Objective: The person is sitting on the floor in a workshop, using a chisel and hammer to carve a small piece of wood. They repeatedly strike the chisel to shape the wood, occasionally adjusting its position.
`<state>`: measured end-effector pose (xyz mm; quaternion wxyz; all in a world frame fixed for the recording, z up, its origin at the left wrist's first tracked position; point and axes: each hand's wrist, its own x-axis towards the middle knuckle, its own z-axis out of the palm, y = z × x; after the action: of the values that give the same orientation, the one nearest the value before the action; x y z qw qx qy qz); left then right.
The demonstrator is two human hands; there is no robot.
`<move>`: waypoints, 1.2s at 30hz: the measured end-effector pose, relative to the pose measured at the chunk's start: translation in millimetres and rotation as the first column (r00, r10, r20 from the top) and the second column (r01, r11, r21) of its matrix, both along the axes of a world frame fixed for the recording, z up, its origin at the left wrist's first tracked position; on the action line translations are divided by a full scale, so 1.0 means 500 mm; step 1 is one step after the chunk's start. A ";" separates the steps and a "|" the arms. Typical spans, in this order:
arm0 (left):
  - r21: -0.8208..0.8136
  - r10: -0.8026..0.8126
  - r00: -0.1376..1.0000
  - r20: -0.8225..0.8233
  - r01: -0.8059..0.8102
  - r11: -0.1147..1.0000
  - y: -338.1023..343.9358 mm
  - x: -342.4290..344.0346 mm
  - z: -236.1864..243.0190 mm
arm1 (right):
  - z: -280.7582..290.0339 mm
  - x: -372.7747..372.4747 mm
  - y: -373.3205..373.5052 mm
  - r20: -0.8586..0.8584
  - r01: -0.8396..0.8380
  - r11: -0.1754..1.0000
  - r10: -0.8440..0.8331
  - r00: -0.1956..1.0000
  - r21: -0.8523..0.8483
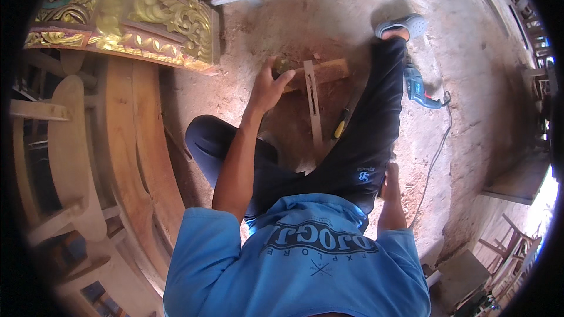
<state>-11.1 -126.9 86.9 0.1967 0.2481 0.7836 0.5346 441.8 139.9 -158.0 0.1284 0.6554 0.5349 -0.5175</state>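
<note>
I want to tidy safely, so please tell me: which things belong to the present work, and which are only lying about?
Probably in the work:
- greenish object in the left hand
- wooden block
- slotted strip crossing it
- yellow-handled tool

Apparently lying about:
- corded drill
- gilded carving
- wooden planks

1 head view (fisheye), facing down, close above shirt (311, 290), floor (288, 32) farther off

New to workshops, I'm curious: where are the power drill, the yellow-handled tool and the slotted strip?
Power drill (416, 87): head view, on its teal body.
Yellow-handled tool (340, 128): head view, on its handle.
Slotted strip (315, 122): head view, just below its slot.
</note>
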 end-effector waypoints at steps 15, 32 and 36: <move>0.361 0.187 0.904 0.384 -0.333 0.871 0.093 -0.052 -0.002 | 0.488 -0.400 -0.205 -0.218 -0.622 0.729 0.682 0.699 0.285; 0.557 0.218 0.861 0.459 -0.470 0.684 0.125 -0.049 -0.072 | 0.364 -0.392 -0.285 0.079 -0.840 0.451 0.866 0.493 0.302; 0.564 0.185 0.826 0.533 -0.510 0.649 0.136 -0.038 -0.089 | 0.363 -0.389 -0.283 0.054 -0.830 0.478 0.857 0.512 0.288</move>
<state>-29.9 -58.7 42.4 0.1485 0.0193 0.4987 0.8538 247.4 -1.8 23.3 0.2469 0.2926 0.8597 -0.3381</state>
